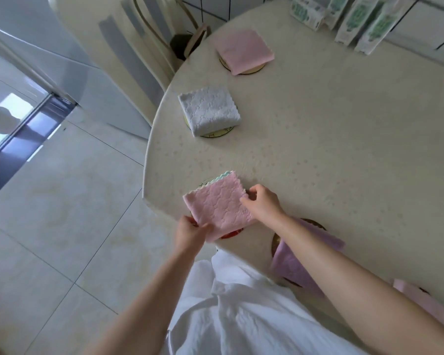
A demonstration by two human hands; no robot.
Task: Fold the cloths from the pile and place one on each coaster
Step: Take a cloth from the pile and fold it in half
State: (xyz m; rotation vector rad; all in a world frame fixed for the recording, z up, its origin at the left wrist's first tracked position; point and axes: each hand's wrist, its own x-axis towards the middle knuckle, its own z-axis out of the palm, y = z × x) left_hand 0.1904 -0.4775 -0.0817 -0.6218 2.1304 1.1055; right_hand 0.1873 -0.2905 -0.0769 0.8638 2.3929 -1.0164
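A folded pink cloth (217,206) with a teal edge underneath lies at the table's near rim, over a coaster (207,182) whose rim peeks out at the far side. My left hand (190,233) pinches the cloth's near corner. My right hand (263,201) pinches its right edge. A red patch (231,233) shows under the cloth's near side. A folded white cloth (208,111) covers a coaster (219,133) farther along the table. A folded pink cloth (244,50) rests on another coaster (250,70) at the far end.
A purple cloth (292,262) on a dark-rimmed coaster lies under my right forearm, and a pale pink cloth (426,303) sits at the right edge. Green-and-white cartons (356,19) stand along the wall. A chair (149,47) stands beyond the cream table (344,137); tiled floor lies left.
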